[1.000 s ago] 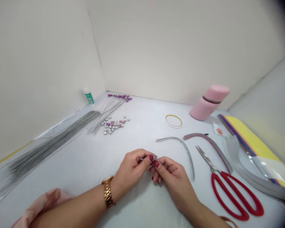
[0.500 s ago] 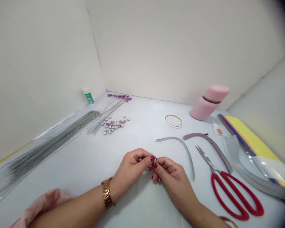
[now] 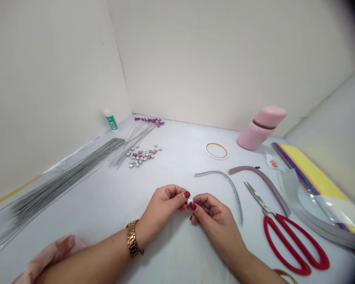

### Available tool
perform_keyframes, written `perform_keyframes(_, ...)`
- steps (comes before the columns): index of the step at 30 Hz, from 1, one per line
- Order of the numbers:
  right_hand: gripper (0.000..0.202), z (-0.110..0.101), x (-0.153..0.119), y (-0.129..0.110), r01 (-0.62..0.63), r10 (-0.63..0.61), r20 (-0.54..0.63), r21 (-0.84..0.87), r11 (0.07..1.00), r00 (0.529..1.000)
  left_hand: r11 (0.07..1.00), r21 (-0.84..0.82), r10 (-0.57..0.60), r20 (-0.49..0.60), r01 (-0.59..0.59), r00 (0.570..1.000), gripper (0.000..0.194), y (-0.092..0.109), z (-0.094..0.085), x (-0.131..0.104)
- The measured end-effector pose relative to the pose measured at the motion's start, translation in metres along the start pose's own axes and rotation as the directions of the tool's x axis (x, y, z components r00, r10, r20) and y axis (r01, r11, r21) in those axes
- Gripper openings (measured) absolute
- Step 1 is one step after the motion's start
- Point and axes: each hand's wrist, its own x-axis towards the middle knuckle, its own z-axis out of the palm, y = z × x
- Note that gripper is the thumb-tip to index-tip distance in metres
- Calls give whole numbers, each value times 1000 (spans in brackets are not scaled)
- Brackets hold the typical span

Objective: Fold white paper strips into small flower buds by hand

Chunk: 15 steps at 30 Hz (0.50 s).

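Observation:
A small silvery piece (image 3: 189,200) is pinched between both hands near the middle of the table. My left hand (image 3: 167,207) grips its left side between thumb and fingers. On the other side, my right hand (image 3: 214,215) has its thumb tip against the piece, with the fingers curled behind. The fingers hide part of it. Beyond the hands lies a pile of small silver, pink and purple stars (image 3: 140,157). Just right of my right hand is a curved silver strip (image 3: 232,185).
Red-handled scissors (image 3: 286,236), a pinkish strip (image 3: 266,179), a tape ring (image 3: 216,151), a pink bottle (image 3: 260,128) and coloured sheets (image 3: 319,169) are at right. Thin wires (image 3: 65,177), purple-tipped stems (image 3: 149,120) and a glue stick (image 3: 111,121) are at left.
My left fingertips have shifted slightly left, away from my right thumb. More of the silvery piece shows between the hands now.

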Motion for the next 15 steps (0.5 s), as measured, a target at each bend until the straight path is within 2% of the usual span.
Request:
perform_keyframes(5,9,-1,0,2,12,-13,1,7,1000,1000,1000,2,9,-14,-9,1000,19,0,0,-2)
perform_keyframes(11,7,-3,1,6,95,-100,-39,-107,990,994,977,-194,-72,76,86,995,16,-2,-1,-2)
perform_keyframes(15,6,-3,-1,7,153,-163,-61,-148,977,985,974,-208,-76,91,94,993,12,-2,0,-3)
